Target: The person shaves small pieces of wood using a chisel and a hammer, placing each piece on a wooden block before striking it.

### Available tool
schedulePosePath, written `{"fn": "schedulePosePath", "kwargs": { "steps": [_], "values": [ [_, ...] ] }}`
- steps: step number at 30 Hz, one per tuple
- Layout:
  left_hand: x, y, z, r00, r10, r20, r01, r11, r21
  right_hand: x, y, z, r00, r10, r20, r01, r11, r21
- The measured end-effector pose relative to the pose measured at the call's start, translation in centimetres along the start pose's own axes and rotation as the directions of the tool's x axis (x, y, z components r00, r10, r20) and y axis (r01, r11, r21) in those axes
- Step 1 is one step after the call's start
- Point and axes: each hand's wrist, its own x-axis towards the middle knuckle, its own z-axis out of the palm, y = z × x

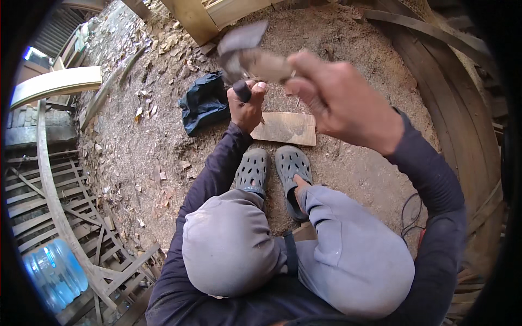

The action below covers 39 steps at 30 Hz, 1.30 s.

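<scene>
Squatting on a sawdust floor, both hands raised with tools.
The left hand [247,106] has its grip pressed around a dark handle [241,90]; the right hand [348,100] grips a blurred hammer [255,57] above the wooden board [285,129] lying just beyond the grey clogs [272,171].

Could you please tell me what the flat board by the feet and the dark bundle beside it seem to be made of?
The flat rectangular tan board looks like bare, unfinished wood: pale, matt, with faint grain streaks. The crumpled dark blue-black bundle looks like thin plastic sheet or bag, judging by its glossy creases, though coated fabric is possible.
</scene>
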Motion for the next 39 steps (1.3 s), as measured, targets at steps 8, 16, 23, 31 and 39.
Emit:
{"fn": "schedulePosePath", "kwargs": {
  "steps": [8,16,23,31,39],
  "values": [
    [-0.2,0.0,0.1,0.999,-0.032,0.004,0.032,0.999,-0.003,-0.1,0.0,0.2,1.000,-0.026,0.002,0.026,0.999,0.037],
    [-0.4,-0.8,1.4,0.992,-0.058,-0.110,0.045,0.992,-0.121,-0.7,0.8,1.8,0.987,-0.047,-0.157,0.057,0.996,0.063],
    [0.8,-0.1,-2.7,0.984,-0.163,-0.075,0.159,0.986,-0.052,-7.2,2.3,0.1,0.860,0.420,-0.291,-0.397,0.908,0.137],
    [3.4,3.6,-4.5,0.821,-0.414,-0.394,0.128,0.805,-0.579,-27.4,12.8,12.9,0.508,0.855,-0.102,-0.825,0.450,-0.342],
    [2.3,4.5,-8.4,0.762,-0.511,-0.397,0.121,0.715,-0.688,-14.7,9.8,15.3,0.817,0.555,-0.156,-0.519,0.826,0.219]
  ]
}}
